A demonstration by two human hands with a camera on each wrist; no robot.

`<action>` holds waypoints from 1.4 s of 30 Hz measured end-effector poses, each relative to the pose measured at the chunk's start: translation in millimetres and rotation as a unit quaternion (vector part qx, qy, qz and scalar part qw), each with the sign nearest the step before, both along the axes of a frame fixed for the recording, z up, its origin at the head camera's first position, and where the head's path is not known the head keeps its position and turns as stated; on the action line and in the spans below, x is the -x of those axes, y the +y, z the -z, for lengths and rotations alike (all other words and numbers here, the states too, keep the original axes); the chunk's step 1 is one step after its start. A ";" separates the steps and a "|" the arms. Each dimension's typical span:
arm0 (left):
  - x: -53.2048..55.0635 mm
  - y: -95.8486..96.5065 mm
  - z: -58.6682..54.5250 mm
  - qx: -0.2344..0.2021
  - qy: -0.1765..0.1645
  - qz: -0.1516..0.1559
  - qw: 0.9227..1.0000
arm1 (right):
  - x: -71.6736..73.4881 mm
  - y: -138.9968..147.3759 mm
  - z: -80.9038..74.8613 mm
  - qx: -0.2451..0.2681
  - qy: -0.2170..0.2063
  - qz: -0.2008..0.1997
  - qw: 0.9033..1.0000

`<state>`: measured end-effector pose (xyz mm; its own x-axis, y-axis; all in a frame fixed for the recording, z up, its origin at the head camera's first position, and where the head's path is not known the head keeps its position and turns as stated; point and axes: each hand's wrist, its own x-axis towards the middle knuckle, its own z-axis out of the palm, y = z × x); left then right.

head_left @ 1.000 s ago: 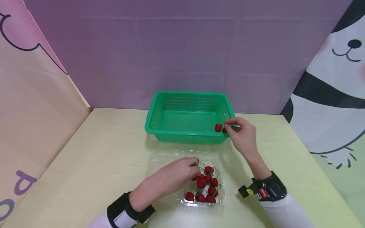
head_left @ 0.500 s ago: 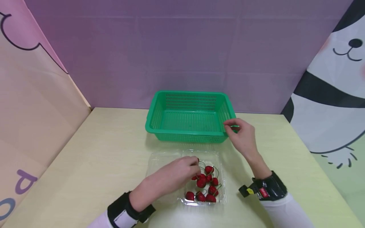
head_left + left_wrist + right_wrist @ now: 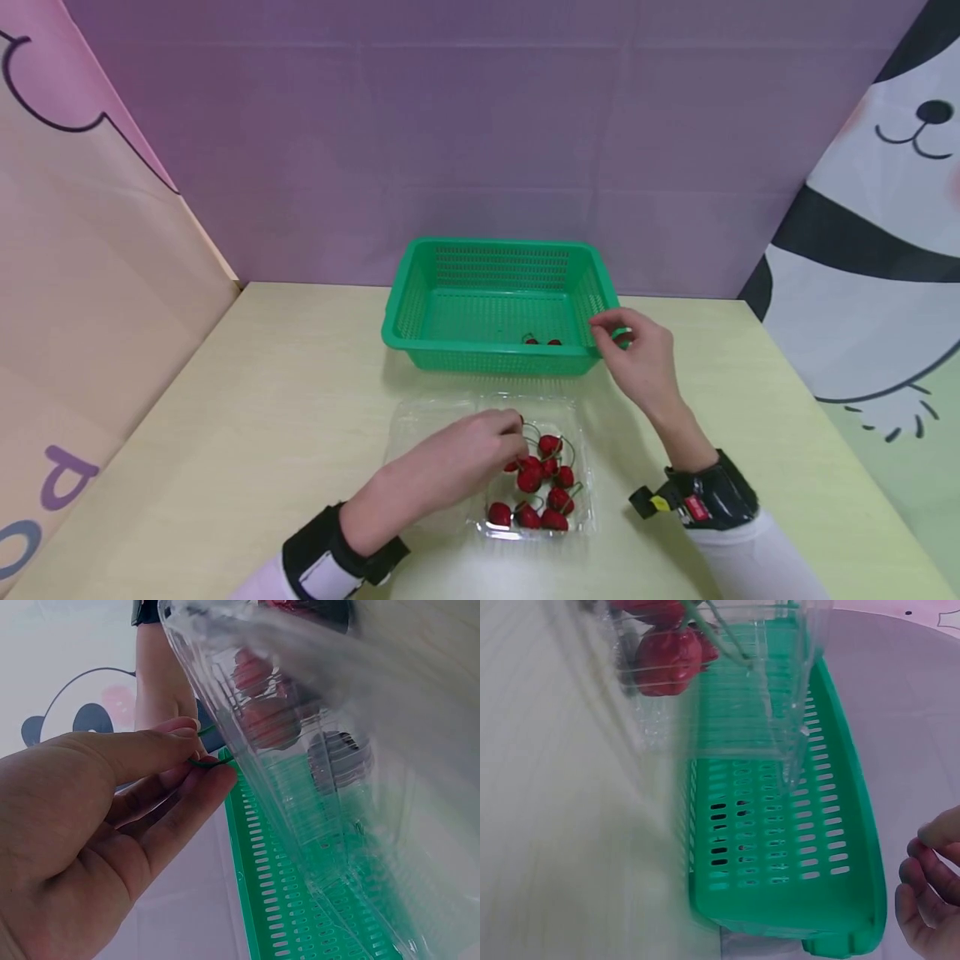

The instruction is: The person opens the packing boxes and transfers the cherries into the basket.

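**Thin stem pinched at the left, nothing seen held at the right**

A green stem (image 3: 214, 763) is pinched between the thumb and fingers of the left hand (image 3: 468, 454), above the clear container (image 3: 562, 410); whether fruit hangs from it cannot be told. Inside the container a cluster of cherries (image 3: 529, 478) is gathered, some stems crossing. Two red cherries (image 3: 554, 342) are seen low in the green basket (image 3: 465, 346), by its near wall. The right hand (image 3: 639, 354) is poised at the basket's right near corner, fingers loosely curled, thumb close to them; nothing is seen held there.

If the stem is tugged sharply, it could be torn from its fruit. Neighbours could be dragged along where stems are tangled. The flimsy-looking container could be shifted if its wall is knocked.
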<state>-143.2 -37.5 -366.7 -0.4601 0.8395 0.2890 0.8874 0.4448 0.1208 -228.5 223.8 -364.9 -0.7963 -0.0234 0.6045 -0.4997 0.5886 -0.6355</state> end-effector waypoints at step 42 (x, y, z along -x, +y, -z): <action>14.0 -12.2 -14.5 -0.077 -0.042 -0.019 0.996 | -41.6 -12.7 -31.0 -0.305 -0.167 -0.321 0.881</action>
<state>-157.1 -49.7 -352.2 -0.5182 0.7702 0.3720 0.8546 0.4482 0.2623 -186.9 211.1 -333.9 -0.6315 -0.7732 0.0581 -0.6996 0.5359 -0.4726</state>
